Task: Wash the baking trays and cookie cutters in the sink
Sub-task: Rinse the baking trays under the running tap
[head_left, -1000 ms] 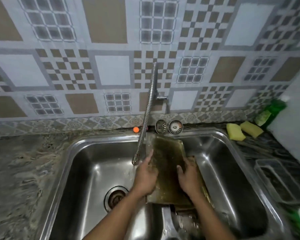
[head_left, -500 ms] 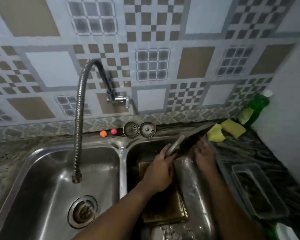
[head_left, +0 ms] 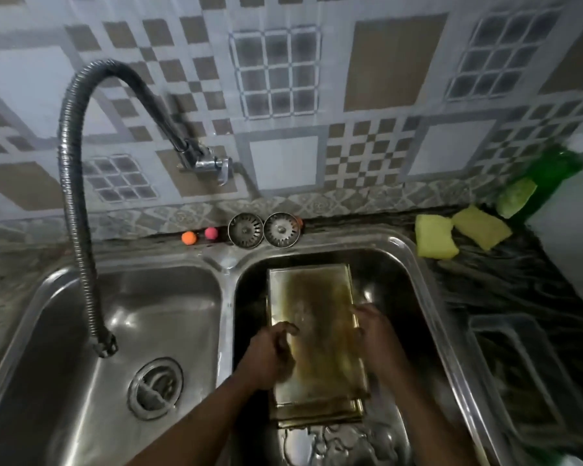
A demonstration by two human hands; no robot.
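A brown-stained baking tray [head_left: 312, 317] lies flat on top of another tray [head_left: 320, 417] in the right basin [head_left: 414, 264] of the steel double sink. My right hand [head_left: 374, 334] grips the top tray's right edge. My left hand [head_left: 270, 354] hovers over its left edge with loosely curled fingers, and I cannot see a grip. Shiny metal cookie cutters [head_left: 334, 442] lie on the basin floor in front of the trays, partly hidden by my arms.
A flexible tap hose [head_left: 74, 196] hangs over the left basin [head_left: 169, 304], above its drain [head_left: 155, 388]. Two strainers [head_left: 245, 229] and small balls [head_left: 188, 237] sit behind the sink. Yellow sponges [head_left: 435, 235], a green bottle [head_left: 546, 176] and a clear container [head_left: 519, 364] occupy the right counter.
Half a second ago both hands held a tray tilted up towards the back right. It now lies flat on the other tray, and my left hand has loosened.
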